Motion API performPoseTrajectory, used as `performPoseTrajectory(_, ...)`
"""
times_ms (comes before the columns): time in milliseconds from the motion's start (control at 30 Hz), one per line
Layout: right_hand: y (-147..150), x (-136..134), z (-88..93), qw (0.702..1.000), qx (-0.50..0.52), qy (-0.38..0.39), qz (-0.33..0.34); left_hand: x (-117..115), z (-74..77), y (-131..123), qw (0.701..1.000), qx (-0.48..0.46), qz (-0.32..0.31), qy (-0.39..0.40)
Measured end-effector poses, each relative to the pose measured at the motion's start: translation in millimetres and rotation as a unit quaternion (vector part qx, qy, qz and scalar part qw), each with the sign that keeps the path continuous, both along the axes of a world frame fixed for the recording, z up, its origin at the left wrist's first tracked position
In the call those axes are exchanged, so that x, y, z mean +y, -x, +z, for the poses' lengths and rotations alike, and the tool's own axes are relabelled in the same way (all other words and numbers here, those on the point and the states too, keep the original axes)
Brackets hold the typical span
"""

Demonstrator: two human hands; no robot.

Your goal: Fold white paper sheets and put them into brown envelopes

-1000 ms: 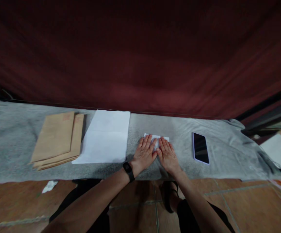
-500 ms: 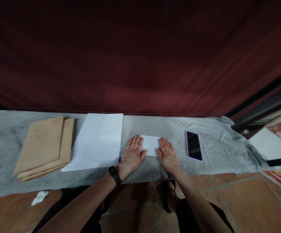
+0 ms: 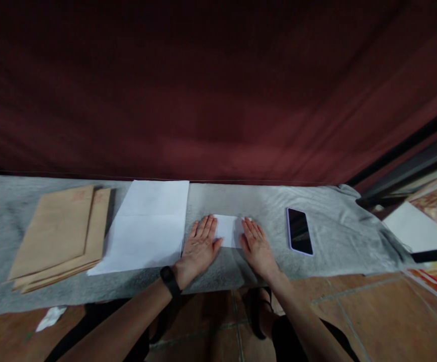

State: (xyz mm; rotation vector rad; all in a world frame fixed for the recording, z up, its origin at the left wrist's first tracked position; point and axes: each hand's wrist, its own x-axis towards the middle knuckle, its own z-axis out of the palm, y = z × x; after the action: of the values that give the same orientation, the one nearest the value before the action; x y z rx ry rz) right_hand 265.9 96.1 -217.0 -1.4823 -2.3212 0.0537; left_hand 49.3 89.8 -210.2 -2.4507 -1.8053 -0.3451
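Note:
A small white folded paper lies on the grey cloth between my hands. My left hand rests flat on its left end, fingers stretched out and palm down, a black band on the wrist. On the right end lies my right hand, fingers extended, thumb along the edge. Both hands cover the ends of the paper. Just left of my left hand is a stack of larger white sheets with a crease across it.
Brown paper envelopes are piled at the far left. A phone in a lilac case lies on the grey cloth to the right. A dark red curtain hangs behind. White scrap lies on the tiled floor.
My right hand has shifted slightly on the paper, its fingers now drawn closer together. My left hand stays flat on the paper. The whole view has moved a little.

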Motion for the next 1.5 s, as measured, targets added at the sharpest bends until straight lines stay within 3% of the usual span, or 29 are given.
performPoseTrajectory(100, 13, -8, 2.5, 0.997, -0.005, 0.009, 0.078, 0, 0.5, 0, 1.0, -0.003, -0.002, 0.006)
performPoseTrajectory(167, 19, -13, 1.0, 0.996, -0.016, 0.007, 0.088, 0, 0.5, 0, 1.0, -0.005, -0.002, 0.008)
performPoseTrajectory(400, 10, -13, -8.2, 0.998, -0.046, -0.007, 0.031, 1, 0.9, 1, 1.0, 0.0, -0.005, 0.007)
performPoseTrajectory(933, -4, -9, -18.6, 0.998, -0.049, -0.034, -0.027, -6, 7.7, -2, 1.0, 0.001, 0.026, 0.014)
performPoseTrajectory(1200, -2, -8, -12.9, 0.996, -0.032, -0.034, -0.075, -6, 6.1, 1, 1.0, -0.005, -0.004, 0.011)
performPoseTrajectory(1500, 20, -16, -8.8, 0.999, -0.031, 0.005, 0.038, -4, 2.0, 2, 1.0, -0.005, 0.0, 0.019)
